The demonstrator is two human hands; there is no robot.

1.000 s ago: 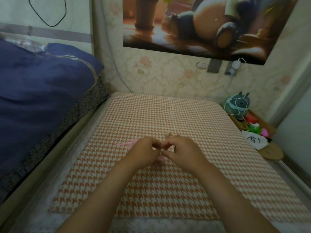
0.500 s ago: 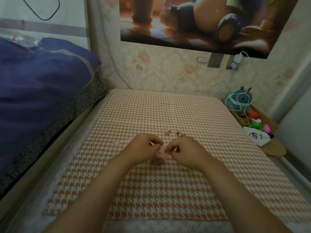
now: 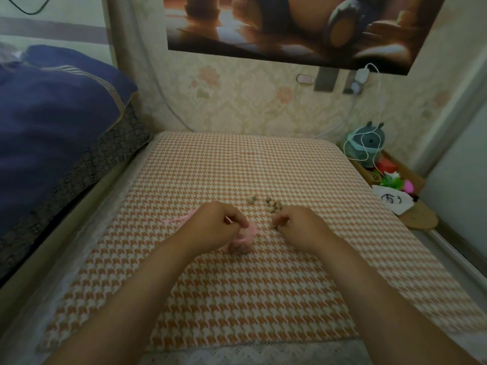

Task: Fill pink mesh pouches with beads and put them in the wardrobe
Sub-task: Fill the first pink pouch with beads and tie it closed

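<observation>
A pink mesh pouch [image 3: 243,239] lies on the orange houndstooth cloth [image 3: 237,291], bulging with beads at its bottom. My left hand [image 3: 218,227] grips its top with curled fingers. A pink ribbon [image 3: 176,219] trails out to the left of that hand. A small cluster of tan wooden beads [image 3: 272,204] lies on the cloth just beyond my right hand [image 3: 297,225], and a couple more beads [image 3: 252,199] sit slightly to the left. My right hand's fingers are curled with their tips at the nearest beads; whether they pinch one I cannot tell.
A dark blue quilt [image 3: 52,122] is piled on the bed to the left. At the right of the cloth stand a grey plush toy [image 3: 366,143] wrapped in a white cable, a box of colourful items [image 3: 392,177] and a white drawstring bag [image 3: 392,202]. A floral wall lies straight ahead.
My hands have come apart. My right hand left the pouch and moved right to the loose beads, while my left hand kept hold of the pouch. The camera tilted downward.
</observation>
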